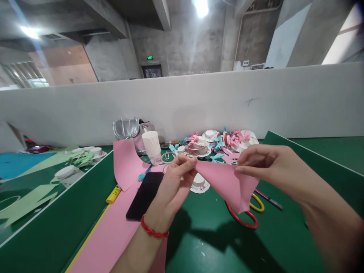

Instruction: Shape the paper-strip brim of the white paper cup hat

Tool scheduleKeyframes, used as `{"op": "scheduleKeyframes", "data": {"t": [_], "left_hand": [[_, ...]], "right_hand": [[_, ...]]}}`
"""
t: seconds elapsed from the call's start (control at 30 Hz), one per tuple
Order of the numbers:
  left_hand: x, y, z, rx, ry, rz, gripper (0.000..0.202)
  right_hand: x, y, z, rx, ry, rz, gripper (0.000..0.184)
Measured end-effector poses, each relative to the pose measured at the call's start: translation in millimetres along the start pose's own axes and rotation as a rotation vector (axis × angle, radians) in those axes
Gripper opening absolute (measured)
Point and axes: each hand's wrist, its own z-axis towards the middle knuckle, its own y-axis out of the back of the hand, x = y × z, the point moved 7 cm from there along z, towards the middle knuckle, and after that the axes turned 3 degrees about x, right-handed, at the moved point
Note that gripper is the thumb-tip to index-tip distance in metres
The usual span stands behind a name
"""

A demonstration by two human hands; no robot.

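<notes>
A piece of pink paper (218, 180) is stretched between my two hands above the green table. My left hand (178, 180), with a red cord bracelet on the wrist, pinches its left corner. At the paper's upper right edge, my right hand (267, 167) grips it between thumb and fingers. The sheet is bent, and its lower right part hangs down in a fold. Below it lie scissors with a red handle loop (241, 222) and a yellow handle loop (259, 203), their blades hidden. A dark pen (270, 199) rests beside them.
A black phone (145, 195) lies on a long pink sheet (105, 242) at left, near a yellow glue stick (113, 194). Stacked paper cups (152, 144) and a silver bag (127, 128) stand behind. Paper-cup crafts (200, 146) crowd the back. Low green dividers (71, 212) flank the workspace.
</notes>
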Motion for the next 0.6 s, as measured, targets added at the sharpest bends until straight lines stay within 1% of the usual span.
{"op": "scheduleKeyframes", "data": {"t": [0.1,0.17,0.2,0.23,0.27,0.3,0.37,0.43,0.5,0.6], "left_hand": [[-1.3,6.4,0.3,-0.027,-0.067,0.086,0.015],[6.2,16.0,-1.1,-0.020,-0.078,0.197,0.008],[15.1,22.4,-2.2,0.002,-0.047,0.257,0.010],[27.4,29.7,-3.6,0.034,0.004,0.303,0.011],[41.7,39.6,-5.3,0.048,0.068,0.328,0.011],[56.0,51.7,-7.1,0.034,0.123,0.334,0.012],[81.0,76.7,-10.0,-0.041,0.186,0.338,0.015],[97.8,96.5,-11.4,-0.132,0.188,0.326,0.015],[103.9,105.8,-11.4,-0.180,0.133,0.384,0.015],[100.1,107.2,-12.2,-0.208,0.035,0.494,0.015]], "right_hand": [[-2.9,-1.5,2.4,-0.002,-0.022,0.001,0.013],[-15.1,-9.8,5.3,0.016,-0.026,0.033,0.012],[-24.2,-17.8,6.7,0.041,-0.014,0.074,0.012],[-37.5,-28.8,7.6,0.080,-0.032,0.119,0.014],[-52.7,-39.4,8.1,0.087,-0.054,0.164,0.014],[-69.0,-50.8,7.9,0.092,-0.081,0.202,0.015],[-102.0,-70.0,5.5,0.041,-0.158,0.270,0.015],[-128.2,-82.0,1.2,-0.050,-0.222,0.322,0.015],[-142.6,-86.9,-2.7,-0.128,-0.233,0.324,0.013],[-148.2,-87.3,-5.0,-0.182,-0.177,0.303,0.013]]}}
